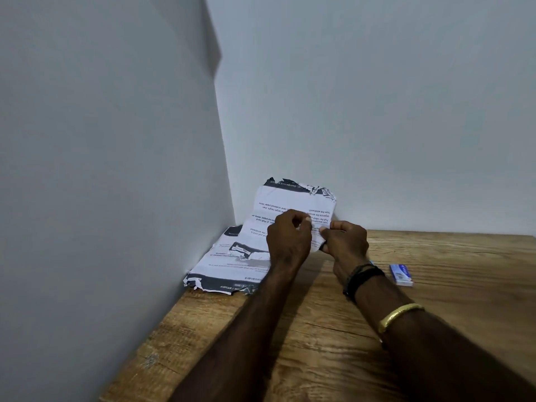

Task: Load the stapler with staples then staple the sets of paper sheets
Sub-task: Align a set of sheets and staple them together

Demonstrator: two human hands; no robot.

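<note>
A set of printed paper sheets [293, 200] with torn dark edges stands lifted off the wooden table [333, 329], near the wall corner. My left hand [288, 237] and my right hand [346, 242] both pinch its lower right corner, close together. More printed sheets [229, 265] lie flat on the table below, against the left wall. A small blue and white staple box [401, 274] lies on the table to the right of my right wrist. A sliver of something light blue [371, 262] peeks out behind my right wrist; I cannot tell what it is. No stapler shows clearly.
Plain white walls [116, 140] close the table in on the left and at the back. The wooden surface stretches to the right and toward me. My right wrist carries dark bands and a gold bangle [398, 314].
</note>
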